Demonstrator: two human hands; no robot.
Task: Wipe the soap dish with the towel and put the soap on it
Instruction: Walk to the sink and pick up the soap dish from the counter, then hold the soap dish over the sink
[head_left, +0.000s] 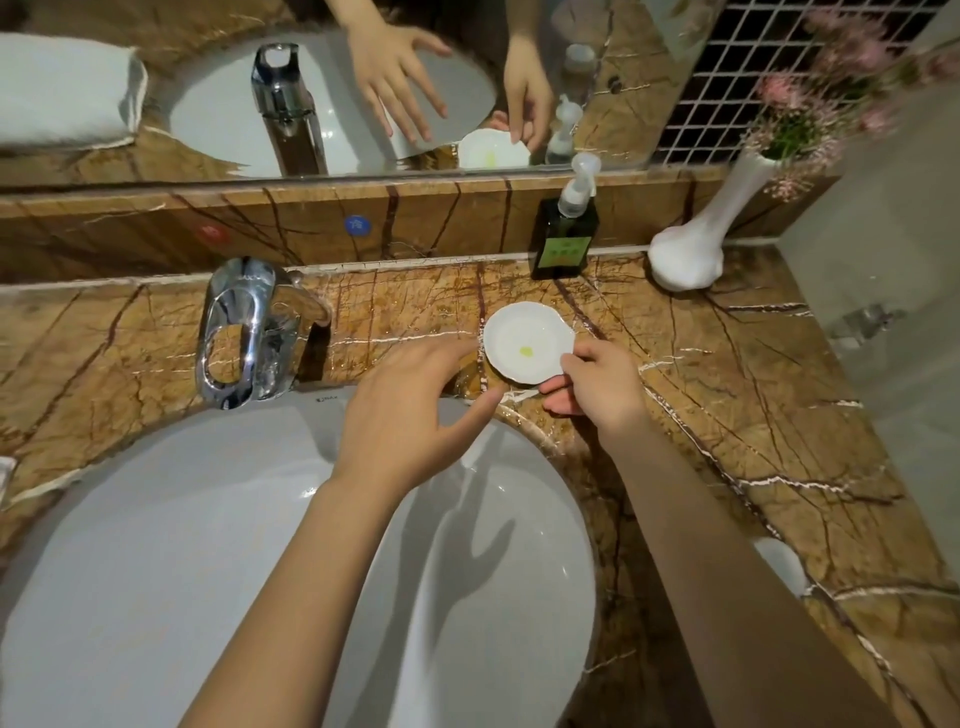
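- Dish (527, 349): white, round, scalloped rim; on the marble counter (727, 395) right of the tap, just beyond the basin's far right edge. A small yellow-green smear sits near its centre.
- Right hand (597, 387): pinches the dish's near right rim, thumb on top, fingers tucked under the edge.
- Left hand (410, 410): open, palm down, fingers spread, holding nothing; hovers over the basin's far rim, fingertips pointing toward the dish's left edge. Whether it touches the dish cannot be told.
- Basin (182, 571): white, oval, fills the near left.
- Tap (244, 332): chrome, at the basin's far side, left of the dish.
- Dispenser (565, 234): dark green pump bottle, against the back ledge, beyond the dish.
- Vase (696, 244): white, with pink flowers, far right, near the dispenser.
- Mirror (156, 130): along the far wall; reflects both hands, the dish and a folded white towel (62, 88) at far left.
- Soap: not seen.
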